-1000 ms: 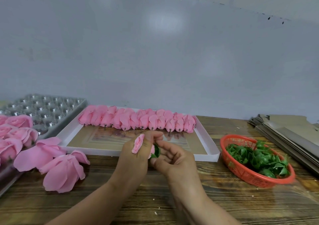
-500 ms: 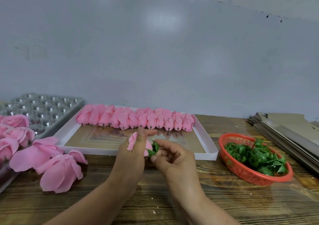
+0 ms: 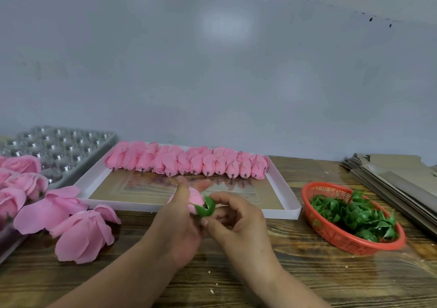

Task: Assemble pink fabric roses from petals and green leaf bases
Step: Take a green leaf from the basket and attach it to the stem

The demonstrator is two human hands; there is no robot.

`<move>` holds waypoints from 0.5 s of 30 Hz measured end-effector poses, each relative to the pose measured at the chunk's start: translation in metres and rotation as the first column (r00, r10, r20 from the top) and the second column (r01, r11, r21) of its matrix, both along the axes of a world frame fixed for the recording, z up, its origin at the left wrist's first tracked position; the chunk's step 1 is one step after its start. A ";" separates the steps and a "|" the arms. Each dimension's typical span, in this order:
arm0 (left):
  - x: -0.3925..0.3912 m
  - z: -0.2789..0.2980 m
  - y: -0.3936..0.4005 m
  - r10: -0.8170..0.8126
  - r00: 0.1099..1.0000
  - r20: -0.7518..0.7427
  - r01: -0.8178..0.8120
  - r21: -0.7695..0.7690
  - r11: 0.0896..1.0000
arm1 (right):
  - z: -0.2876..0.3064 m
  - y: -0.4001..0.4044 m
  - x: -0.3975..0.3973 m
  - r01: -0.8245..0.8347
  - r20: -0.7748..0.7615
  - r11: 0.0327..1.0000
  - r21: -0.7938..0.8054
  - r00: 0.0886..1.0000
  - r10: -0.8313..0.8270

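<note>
A smooth pink rosebud (image 3: 196, 200) is gripped in the left hand (image 3: 176, 225) at table centre. A jagged green leaf base (image 3: 206, 209) is pinched against it, apparently seated, by the right hand (image 3: 236, 222). At 3 o'clock, similar leaves fill a red mesh basket (image 3: 335, 234). Compared with earlier, more bud is exposed.

A wood-grain counter (image 3: 307, 272) runs up to a pale wall. On it lie a white tray (image 3: 281, 189) at centre, a clear blister tray (image 3: 61, 149) at far left, loose pink petals (image 3: 80, 232) in front of that, a red basket (image 3: 331, 232) at right, and stacked cardboard (image 3: 397, 180) at the far right.
</note>
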State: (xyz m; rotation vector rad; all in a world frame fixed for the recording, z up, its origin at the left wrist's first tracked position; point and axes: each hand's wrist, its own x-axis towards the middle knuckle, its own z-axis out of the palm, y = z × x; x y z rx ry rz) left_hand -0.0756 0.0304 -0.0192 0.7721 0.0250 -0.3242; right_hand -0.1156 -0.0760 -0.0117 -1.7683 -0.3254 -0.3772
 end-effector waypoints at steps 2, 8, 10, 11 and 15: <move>0.001 -0.001 0.000 0.007 1.000 0.018 -0.008 0.035 0.999 | 0.000 0.001 0.000 0.025 0.050 0.999 -0.048 0.999 -0.022; 0.003 -0.001 -0.001 0.053 0.994 0.097 -0.066 0.132 0.989 | -0.002 -0.002 0.002 0.056 0.054 0.998 -0.009 0.997 -0.055; 0.002 0.000 0.000 0.003 0.993 0.120 -0.019 0.134 0.991 | 0.000 -0.005 0.003 0.024 0.016 0.999 0.028 1.000 -0.024; 0.001 0.000 0.001 -0.021 0.991 0.129 0.004 0.131 0.991 | 0.001 -0.006 0.003 0.012 0.004 0.999 0.038 1.000 -0.012; 0.001 0.001 0.002 -0.122 0.988 0.090 0.120 0.031 0.992 | -0.002 -0.008 0.004 0.025 0.004 0.999 0.029 1.000 -0.025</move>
